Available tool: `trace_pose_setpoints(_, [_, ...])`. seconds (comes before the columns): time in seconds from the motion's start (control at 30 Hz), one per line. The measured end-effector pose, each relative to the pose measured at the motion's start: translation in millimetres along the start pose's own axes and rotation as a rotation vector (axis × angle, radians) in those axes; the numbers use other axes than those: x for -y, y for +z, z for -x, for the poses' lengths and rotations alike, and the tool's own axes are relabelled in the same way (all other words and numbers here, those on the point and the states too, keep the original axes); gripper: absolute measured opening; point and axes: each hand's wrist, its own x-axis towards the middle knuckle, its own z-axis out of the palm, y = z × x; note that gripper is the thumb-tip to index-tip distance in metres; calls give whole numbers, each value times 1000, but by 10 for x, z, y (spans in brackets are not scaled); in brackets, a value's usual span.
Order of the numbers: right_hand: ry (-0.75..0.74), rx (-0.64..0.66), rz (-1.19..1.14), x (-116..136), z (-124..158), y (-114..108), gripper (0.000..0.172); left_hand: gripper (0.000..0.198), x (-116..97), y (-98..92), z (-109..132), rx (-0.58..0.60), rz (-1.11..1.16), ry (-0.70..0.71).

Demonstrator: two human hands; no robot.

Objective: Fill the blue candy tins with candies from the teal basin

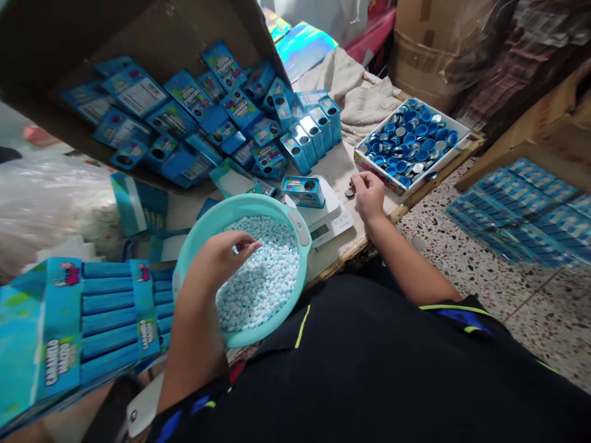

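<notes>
My left hand hovers over a turquoise basin of small pale-blue and white candies. Its thumb and fingers are drawn together, and whatever is between them is too small to make out. On the right, my right hand is closed, its fingertips pinching at a small round cap just above the tabletop. Between the hands, a blue candy tin with a dark round hole in its top stands on a white digital scale.
A tilted cardboard box full of blue tins opens toward me. Several tins stand in a row beside it. A white tray of blue caps sits at the table edge. Packed cartons lie left; wrapped packs rest on the floor.
</notes>
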Motion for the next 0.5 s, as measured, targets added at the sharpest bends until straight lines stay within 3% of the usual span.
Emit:
trace_pose_setpoints(0.17, [-28, 46, -5, -12, -22, 14, 32, 37, 187, 88, -86, 118, 14, -139])
trace_pose_setpoints(0.33, [-26, 16, 46, -30, -41, -18, 30, 37, 254, 86, -120, 204, 107, -170])
trace_pose_setpoints(0.43, [-105, 51, 71, 6, 19, -55, 29, 35, 301, 136, -148, 245, 108, -184])
trace_pose_setpoints(0.5, [-202, 107, 69, 104, 105, -69, 25, 30, 300, 180, -137, 200, 104, -155])
